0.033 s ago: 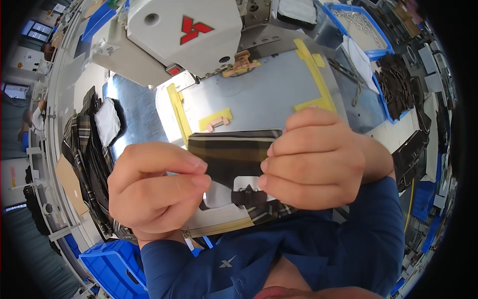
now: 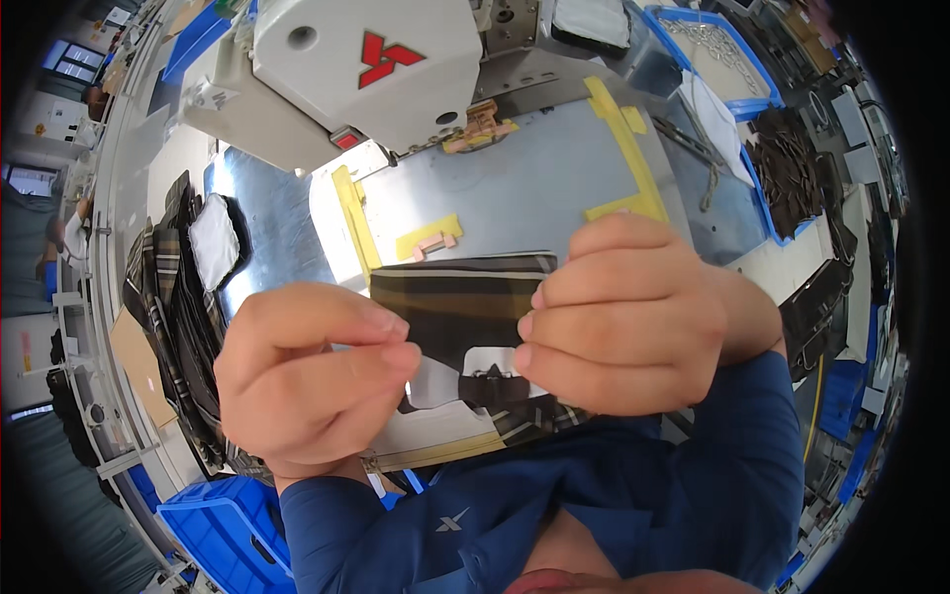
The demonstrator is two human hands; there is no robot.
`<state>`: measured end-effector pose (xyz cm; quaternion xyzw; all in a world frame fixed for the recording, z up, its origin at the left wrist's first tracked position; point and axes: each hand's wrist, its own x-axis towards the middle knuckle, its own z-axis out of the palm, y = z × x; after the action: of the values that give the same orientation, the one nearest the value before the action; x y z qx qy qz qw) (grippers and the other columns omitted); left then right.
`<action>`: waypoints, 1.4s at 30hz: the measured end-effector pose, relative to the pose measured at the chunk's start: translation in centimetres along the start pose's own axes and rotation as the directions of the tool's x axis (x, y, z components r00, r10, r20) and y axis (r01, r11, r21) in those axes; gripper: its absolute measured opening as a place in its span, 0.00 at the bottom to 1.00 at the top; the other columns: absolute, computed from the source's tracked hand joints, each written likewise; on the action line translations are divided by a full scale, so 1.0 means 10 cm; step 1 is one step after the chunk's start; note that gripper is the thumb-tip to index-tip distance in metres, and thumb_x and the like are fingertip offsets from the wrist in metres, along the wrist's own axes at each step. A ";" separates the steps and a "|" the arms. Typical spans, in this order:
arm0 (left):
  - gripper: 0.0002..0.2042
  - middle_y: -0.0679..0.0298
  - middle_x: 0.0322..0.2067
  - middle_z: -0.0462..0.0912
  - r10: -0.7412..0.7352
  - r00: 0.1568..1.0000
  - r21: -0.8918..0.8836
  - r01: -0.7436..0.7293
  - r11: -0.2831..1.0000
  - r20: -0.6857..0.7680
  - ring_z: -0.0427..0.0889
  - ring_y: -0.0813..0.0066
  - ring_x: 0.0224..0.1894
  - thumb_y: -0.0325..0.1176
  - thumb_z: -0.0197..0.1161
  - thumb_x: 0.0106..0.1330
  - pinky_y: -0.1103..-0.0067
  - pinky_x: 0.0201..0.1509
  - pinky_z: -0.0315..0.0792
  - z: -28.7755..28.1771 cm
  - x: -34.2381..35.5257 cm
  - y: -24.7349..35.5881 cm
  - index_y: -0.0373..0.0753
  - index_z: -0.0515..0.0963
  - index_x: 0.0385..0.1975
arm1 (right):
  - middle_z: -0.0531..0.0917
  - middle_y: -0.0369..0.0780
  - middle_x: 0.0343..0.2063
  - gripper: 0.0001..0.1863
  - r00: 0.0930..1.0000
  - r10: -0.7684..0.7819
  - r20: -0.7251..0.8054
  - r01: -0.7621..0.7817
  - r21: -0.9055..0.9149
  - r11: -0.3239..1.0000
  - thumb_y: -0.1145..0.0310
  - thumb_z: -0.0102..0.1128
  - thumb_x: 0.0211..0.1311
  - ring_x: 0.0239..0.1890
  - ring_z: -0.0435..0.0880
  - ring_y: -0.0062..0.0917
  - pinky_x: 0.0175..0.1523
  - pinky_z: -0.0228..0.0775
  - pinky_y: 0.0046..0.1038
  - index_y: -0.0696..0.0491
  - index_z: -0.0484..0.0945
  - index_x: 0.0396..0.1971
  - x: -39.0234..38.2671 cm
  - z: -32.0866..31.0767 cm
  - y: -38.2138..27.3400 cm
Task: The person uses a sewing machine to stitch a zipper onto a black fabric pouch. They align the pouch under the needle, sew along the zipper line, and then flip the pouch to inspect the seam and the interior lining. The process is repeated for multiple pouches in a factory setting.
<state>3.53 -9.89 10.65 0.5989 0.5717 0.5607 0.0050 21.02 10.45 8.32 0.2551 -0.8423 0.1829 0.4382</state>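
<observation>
A dark brown striped fabric piece (image 2: pixel 455 312) is stretched between my hands, with a pale stripe along its far edge. My left hand (image 2: pixel 307 371) pinches its left edge between thumb and forefinger. At the right edge, my right hand (image 2: pixel 633 322) has its fingers curled over the cloth. Low on the piece shows a white patch (image 2: pixel 485 356) with a small black part (image 2: pixel 495 388) on it; I cannot tell how these are attached. Plaid cloth (image 2: pixel 539 421) hangs below, near my shirt. Beyond the fabric lies a grey metal plate (image 2: pixel 515 198) with yellow strips (image 2: pixel 628 148) stuck on it.
A white sewing machine head (image 2: pixel 366 89) stands over the plate's far side. Small pink blocks (image 2: pixel 432 246) sit on the plate. Plaid garments (image 2: pixel 173 307) and a white pad (image 2: pixel 215 241) lie left. Brown cloth pieces (image 2: pixel 785 163) fill a blue tray right. A blue crate (image 2: pixel 213 530) is lower left.
The fabric has shifted very slightly left and away from me, and its far edge tilts a little more. Both hands keep their grip.
</observation>
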 end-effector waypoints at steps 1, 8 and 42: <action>0.12 0.55 0.43 0.87 0.032 0.999 0.020 -0.032 0.999 -0.010 0.88 0.68 0.36 0.19 0.77 0.47 0.78 0.35 0.79 0.03 -0.02 0.01 0.40 0.91 0.32 | 0.88 0.37 0.30 0.03 1.000 -0.001 -0.008 0.001 -0.006 1.000 0.74 0.71 0.56 0.33 0.86 0.26 0.36 0.70 0.27 0.54 0.86 0.31 0.00 0.01 0.00; 0.16 0.57 0.43 0.86 0.209 0.956 0.269 -0.260 0.928 0.204 0.87 0.66 0.35 0.23 0.74 0.45 0.76 0.33 0.77 0.05 0.00 0.04 0.40 0.92 0.38 | 0.87 0.36 0.31 0.03 1.000 0.000 -0.007 0.000 0.014 1.000 0.75 0.70 0.57 0.34 0.86 0.26 0.37 0.71 0.27 0.54 0.86 0.31 0.00 0.01 -0.05; 0.11 0.53 0.42 0.89 0.446 0.873 -0.036 -0.448 0.893 0.200 0.93 0.58 0.39 0.19 0.78 0.53 0.74 0.36 0.87 0.16 0.00 -0.13 0.31 0.87 0.36 | 0.83 0.37 0.32 0.07 0.998 0.065 0.003 -0.064 0.198 0.978 0.69 0.68 0.58 0.34 0.84 0.29 0.38 0.73 0.30 0.56 0.85 0.34 0.06 -0.02 -0.08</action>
<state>3.75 -8.42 9.27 0.7686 0.4177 0.4794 -0.0698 21.38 9.75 9.01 0.2693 -0.8270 0.2803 0.4061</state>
